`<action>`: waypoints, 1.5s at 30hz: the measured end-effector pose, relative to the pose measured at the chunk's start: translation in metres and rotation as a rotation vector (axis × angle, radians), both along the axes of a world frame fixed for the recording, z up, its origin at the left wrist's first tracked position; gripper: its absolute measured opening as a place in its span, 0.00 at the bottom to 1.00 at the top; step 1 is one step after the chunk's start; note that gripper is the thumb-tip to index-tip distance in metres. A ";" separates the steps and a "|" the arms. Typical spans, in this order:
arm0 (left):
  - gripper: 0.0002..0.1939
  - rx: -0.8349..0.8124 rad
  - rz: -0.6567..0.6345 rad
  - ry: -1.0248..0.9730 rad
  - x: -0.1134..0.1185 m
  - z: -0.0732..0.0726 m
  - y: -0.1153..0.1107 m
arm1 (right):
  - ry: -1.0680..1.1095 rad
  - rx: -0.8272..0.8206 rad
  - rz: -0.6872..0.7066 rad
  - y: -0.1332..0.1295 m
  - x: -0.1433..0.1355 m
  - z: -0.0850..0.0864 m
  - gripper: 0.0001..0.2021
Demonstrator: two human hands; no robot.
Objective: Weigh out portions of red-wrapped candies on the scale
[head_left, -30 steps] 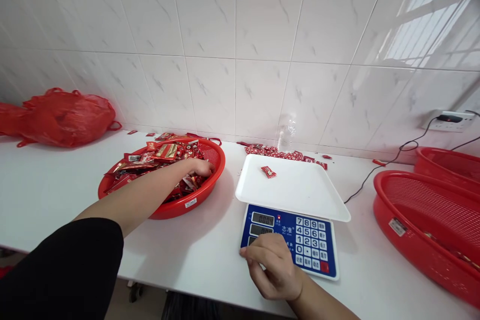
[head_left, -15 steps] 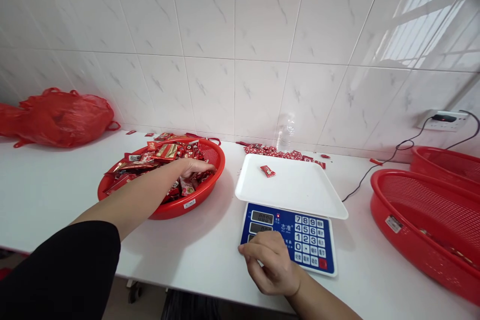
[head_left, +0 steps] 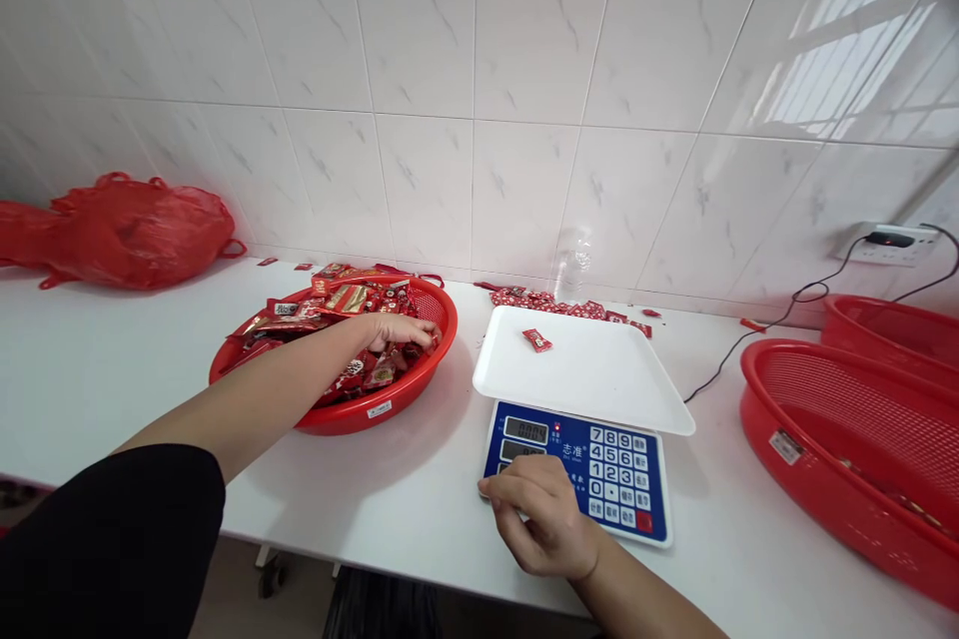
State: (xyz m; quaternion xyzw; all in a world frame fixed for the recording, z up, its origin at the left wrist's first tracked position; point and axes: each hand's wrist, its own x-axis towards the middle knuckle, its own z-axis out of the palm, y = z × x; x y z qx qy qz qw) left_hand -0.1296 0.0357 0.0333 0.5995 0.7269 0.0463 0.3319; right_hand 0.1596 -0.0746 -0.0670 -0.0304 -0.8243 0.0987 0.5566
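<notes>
My left hand reaches into a red plastic basket heaped with red and gold wrapped candies. Its fingers are closed near the basket's right wall, with a bit of red wrapper at the tips; most of what they grip is hidden. Over the lower left of a blue and white digital scale my right hand hangs with curled fingers, nothing visible in it. One red wrapped candy lies on the scale's white tray. The display seems to read 0.004.
Red plastic bags lie at the far left. Behind the scale are small red packets and a clear plastic bottle against the tiled wall. Red baskets stand on the right. A black cable runs from a wall socket.
My left hand has lifted slightly among the candies, its fingers now drawn together. The view has shifted a little; my right hand and the candy on the tray stay in place.
</notes>
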 end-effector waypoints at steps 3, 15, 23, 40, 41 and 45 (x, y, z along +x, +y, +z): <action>0.16 -0.069 0.014 -0.279 -0.005 0.016 0.001 | 0.008 0.004 0.005 0.000 0.000 -0.001 0.14; 0.24 0.138 -0.226 -0.374 0.073 0.053 0.007 | 0.012 0.062 -0.026 0.001 -0.003 -0.003 0.15; 0.38 0.152 -0.550 -0.075 0.141 0.031 0.020 | 0.009 0.078 -0.048 0.005 -0.004 -0.006 0.15; 0.42 0.240 -0.578 0.238 0.158 -0.017 0.031 | 0.019 0.082 -0.013 0.005 -0.005 -0.004 0.14; 0.42 0.231 -0.580 0.244 0.160 -0.018 0.030 | 0.014 0.086 -0.016 0.005 -0.005 -0.004 0.14; 0.36 0.374 -0.510 0.102 0.153 -0.003 0.035 | 0.001 0.094 -0.023 0.004 -0.004 -0.003 0.14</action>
